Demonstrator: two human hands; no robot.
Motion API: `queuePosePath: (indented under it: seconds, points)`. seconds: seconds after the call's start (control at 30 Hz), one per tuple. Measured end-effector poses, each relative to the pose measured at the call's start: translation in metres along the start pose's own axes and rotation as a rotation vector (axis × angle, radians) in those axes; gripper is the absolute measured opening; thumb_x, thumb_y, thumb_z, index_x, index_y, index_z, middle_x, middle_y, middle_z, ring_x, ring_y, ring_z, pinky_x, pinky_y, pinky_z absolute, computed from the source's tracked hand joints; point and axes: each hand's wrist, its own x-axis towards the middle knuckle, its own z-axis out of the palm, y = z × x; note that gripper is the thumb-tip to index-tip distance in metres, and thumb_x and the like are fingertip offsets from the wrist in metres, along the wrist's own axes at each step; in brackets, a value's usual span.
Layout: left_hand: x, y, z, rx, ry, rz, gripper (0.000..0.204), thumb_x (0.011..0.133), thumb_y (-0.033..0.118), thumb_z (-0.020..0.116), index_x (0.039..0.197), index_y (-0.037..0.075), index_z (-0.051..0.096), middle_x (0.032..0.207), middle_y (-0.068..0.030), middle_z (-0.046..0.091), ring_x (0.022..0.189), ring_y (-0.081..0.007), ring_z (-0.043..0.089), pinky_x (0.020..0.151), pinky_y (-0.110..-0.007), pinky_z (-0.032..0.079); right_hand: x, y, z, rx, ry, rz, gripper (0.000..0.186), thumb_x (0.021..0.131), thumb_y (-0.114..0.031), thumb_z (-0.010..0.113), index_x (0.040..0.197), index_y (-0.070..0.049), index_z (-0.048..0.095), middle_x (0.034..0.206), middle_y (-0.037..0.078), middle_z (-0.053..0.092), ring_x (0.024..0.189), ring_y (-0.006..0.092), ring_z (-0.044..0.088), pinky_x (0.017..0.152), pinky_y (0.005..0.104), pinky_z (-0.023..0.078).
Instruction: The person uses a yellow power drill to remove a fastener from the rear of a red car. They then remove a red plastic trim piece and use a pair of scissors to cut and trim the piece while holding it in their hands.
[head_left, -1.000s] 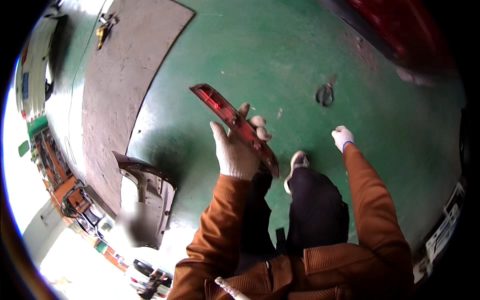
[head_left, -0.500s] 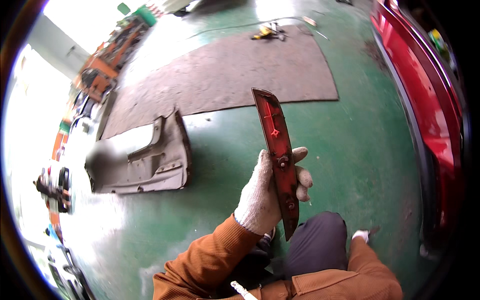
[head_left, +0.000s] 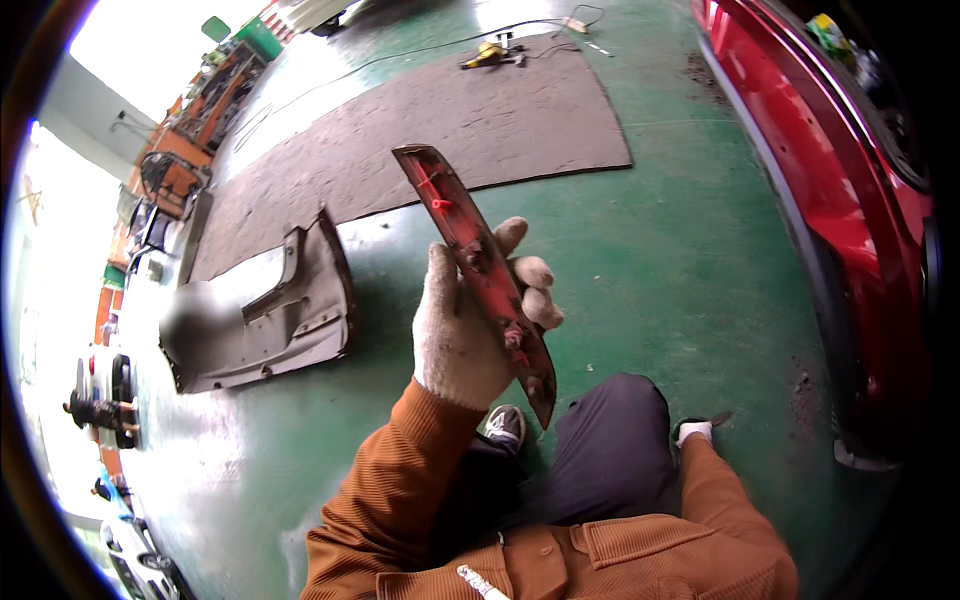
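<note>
My left hand (head_left: 470, 310), in a white knitted glove, holds a long tapered dark-red plastic strip (head_left: 475, 255) at a slant, its bright red fittings and clips facing up. My right hand (head_left: 695, 430), also gloved, is low beside my bent knee, closed around a dark-handled tool (head_left: 720, 418) at floor level; its fingers are small and partly hidden in the picture.
A grey shaped panel (head_left: 300, 330) lies left on the green floor, beside a large mat (head_left: 400, 140) with a yellow power tool (head_left: 480, 56). A red vehicle body (head_left: 820, 200) borders the right. Cluttered orange shelving (head_left: 170, 180) and a person (head_left: 95, 408) are at far left.
My view has swung toward the mat and red vehicle. I am lower, with my right hand down at the tool that lay apart on the floor. My left hand still holds the strip.
</note>
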Motion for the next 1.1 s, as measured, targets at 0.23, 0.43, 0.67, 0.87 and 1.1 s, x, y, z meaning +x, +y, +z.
queuePosePath:
  seconds: [0.23, 0.43, 0.67, 0.87, 1.1]
  points:
    - [0.048, -0.048, 0.014, -0.033, -0.067, -0.164, 0.062, 0.111, 0.054, 0.045, 0.149, 0.005, 0.051, 0.119, -0.0202, 0.068, 0.091, -0.0294, 0.067, 0.090, -0.045, 0.051, -0.031, -0.017, 0.037, 1.520, 0.669, 0.624, 0.065, 0.078, -0.026, 0.080, 0.134, -0.003, 0.058, 0.127, 0.026, 0.070, 0.124, 0.0446, 0.066, 0.104, 0.0507, 0.054]
    - [0.083, -0.108, 0.010, 0.057, -0.027, -0.254, 0.066, 0.108, 0.059, 0.049, 0.144, 0.003, 0.054, 0.113, -0.0190, 0.068, 0.088, -0.0282, 0.066, 0.079, -0.039, 0.054, -0.036, -0.001, 0.080, 1.628, 0.776, 0.411, 0.064, 0.079, -0.027, 0.077, 0.138, -0.009, 0.059, 0.128, 0.027, 0.071, 0.122, 0.0421, 0.068, 0.106, 0.0472, 0.052]
    - [0.095, -0.173, 0.010, 0.184, -0.045, -0.455, 0.062, 0.108, 0.058, 0.052, 0.137, 0.003, 0.058, 0.106, -0.0150, 0.072, 0.081, -0.0234, 0.067, 0.078, -0.039, 0.054, -0.118, 0.039, 0.048, 1.474, 0.739, 0.412, 0.059, 0.075, -0.033, 0.088, 0.123, -0.006, 0.066, 0.117, 0.027, 0.074, 0.110, 0.0465, 0.071, 0.096, 0.0499, 0.055]
    - [0.092, -0.187, 0.011, 0.134, -0.086, -0.564, 0.060, 0.107, 0.059, 0.052, 0.132, 0.005, 0.059, 0.105, -0.0155, 0.074, 0.080, -0.0240, 0.068, 0.077, -0.040, 0.054, -0.245, 0.075, -0.061, 1.521, 0.895, 0.096, 0.073, 0.085, -0.014, 0.079, 0.152, -0.007, 0.049, 0.111, 0.023, 0.073, 0.092, 0.0327, 0.074, 0.080, 0.0416, 0.059]
    - [0.101, -0.191, 0.017, 0.110, -0.092, -0.547, 0.057, 0.110, 0.055, 0.046, 0.132, 0.005, 0.060, 0.102, -0.0169, 0.074, 0.076, -0.0259, 0.067, 0.074, -0.042, 0.056, -0.378, 0.023, -0.174, 1.987, 1.272, -0.898, 0.073, 0.088, 0.006, 0.066, 0.157, -0.009, 0.045, 0.111, 0.013, 0.069, 0.096, 0.0218, 0.070, 0.073, 0.0300, 0.059]
